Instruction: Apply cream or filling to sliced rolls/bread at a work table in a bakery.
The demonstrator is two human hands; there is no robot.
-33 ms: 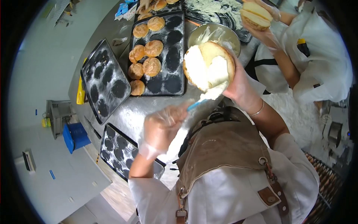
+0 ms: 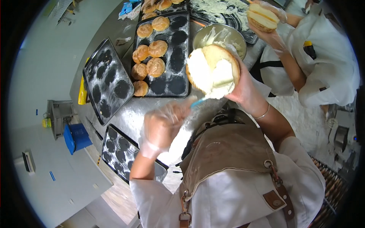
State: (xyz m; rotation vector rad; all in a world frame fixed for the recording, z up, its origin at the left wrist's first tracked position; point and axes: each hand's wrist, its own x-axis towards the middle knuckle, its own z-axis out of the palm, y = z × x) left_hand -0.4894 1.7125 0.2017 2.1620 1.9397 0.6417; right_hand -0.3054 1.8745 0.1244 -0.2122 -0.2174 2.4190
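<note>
I read this as the spreading step: my right hand (image 2: 247, 91) is cupped under a split bun (image 2: 213, 70), held up off the table (image 2: 133, 114), its cut face already largely coated in pale cream. My left hand (image 2: 165, 125), in a thin clear glove, is closed around a spatula (image 2: 198, 102) with a light blue handle, whose tip meets the lower edge of the bun. Just beyond the bun sits a metal bowl (image 2: 218, 36) of cream, and further off to the left of it a dark baking tray (image 2: 163, 53) carries plain buns. The next move, I judge, calls for a shallow, even drag across the bare patch of crumb without tearing it. The spatula blade is buried in cream, so its shape is hard to tell. A co-worker's hands (image 2: 272, 26) at the upper edge hold another bun (image 2: 261, 17).
</note>
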